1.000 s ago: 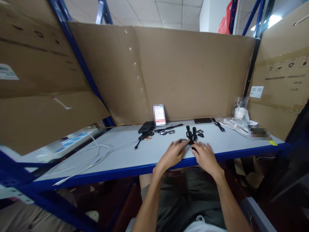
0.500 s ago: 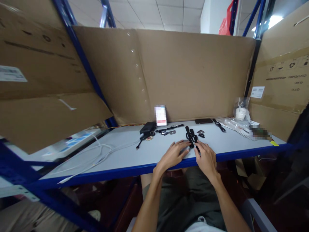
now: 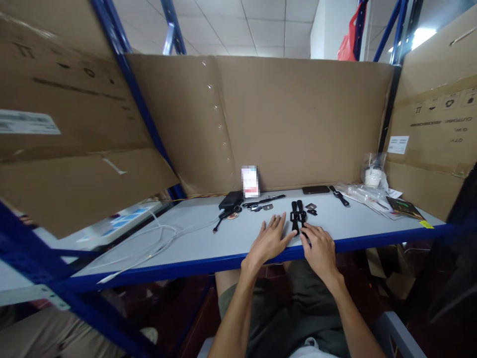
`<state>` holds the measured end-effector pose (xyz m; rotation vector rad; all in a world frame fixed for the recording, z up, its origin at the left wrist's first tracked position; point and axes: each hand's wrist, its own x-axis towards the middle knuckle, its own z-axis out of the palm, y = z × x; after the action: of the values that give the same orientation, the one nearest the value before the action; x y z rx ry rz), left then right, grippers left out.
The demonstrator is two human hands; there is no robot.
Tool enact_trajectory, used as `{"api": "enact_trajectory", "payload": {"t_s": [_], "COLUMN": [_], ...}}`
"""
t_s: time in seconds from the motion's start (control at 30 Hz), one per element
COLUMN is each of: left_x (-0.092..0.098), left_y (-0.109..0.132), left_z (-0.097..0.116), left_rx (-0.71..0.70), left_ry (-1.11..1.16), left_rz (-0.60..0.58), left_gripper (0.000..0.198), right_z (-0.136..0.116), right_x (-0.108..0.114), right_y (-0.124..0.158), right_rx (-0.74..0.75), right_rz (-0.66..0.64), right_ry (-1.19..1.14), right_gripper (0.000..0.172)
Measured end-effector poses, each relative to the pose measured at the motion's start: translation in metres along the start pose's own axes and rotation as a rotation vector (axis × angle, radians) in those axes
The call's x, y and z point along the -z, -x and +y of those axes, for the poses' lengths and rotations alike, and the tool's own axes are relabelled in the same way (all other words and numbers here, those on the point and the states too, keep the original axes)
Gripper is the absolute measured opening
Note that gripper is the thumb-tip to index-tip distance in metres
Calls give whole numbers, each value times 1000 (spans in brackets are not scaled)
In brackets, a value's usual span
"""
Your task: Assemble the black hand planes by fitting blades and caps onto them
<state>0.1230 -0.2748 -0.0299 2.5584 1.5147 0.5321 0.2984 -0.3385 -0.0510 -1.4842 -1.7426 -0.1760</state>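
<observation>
Head view: a pale grey table (image 3: 208, 238) with a blue front edge crosses mid-frame, walled by brown cardboard (image 3: 290, 119) under a white tiled ceiling. At lower centre the left hand (image 3: 269, 241) lies flat, fingers spread, grasping nothing. Just right of it, the right hand (image 3: 319, 249) pinches the near end of two black straps (image 3: 297, 215), which lie side by side on the table.

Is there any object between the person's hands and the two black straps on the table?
Nothing visible stands between them. The right hand already touches the near end of the black straps, and the left hand lies flat on the table just beside them. The small dark parts lie behind the straps.
</observation>
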Motion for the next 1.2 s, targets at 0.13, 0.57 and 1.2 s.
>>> {"api": "enact_trajectory", "payload": {"t_s": [0.13, 0.57, 1.2], "left_x": [1, 15, 0], "left_y": [3, 10, 2], "left_z": [2, 5, 3], "left_rx": [-14, -283, 125], "left_ry": [-62, 256, -41], "left_rz": [146, 171, 164], "left_gripper": [74, 24, 46], "right_z": [-2, -5, 67], "right_x": [1, 5, 24], "right_y": [1, 3, -44], "right_rx": [2, 13, -304], "right_rz": [-26, -43, -21], "right_ry": [49, 103, 295], "right_gripper": [34, 32, 24]}}
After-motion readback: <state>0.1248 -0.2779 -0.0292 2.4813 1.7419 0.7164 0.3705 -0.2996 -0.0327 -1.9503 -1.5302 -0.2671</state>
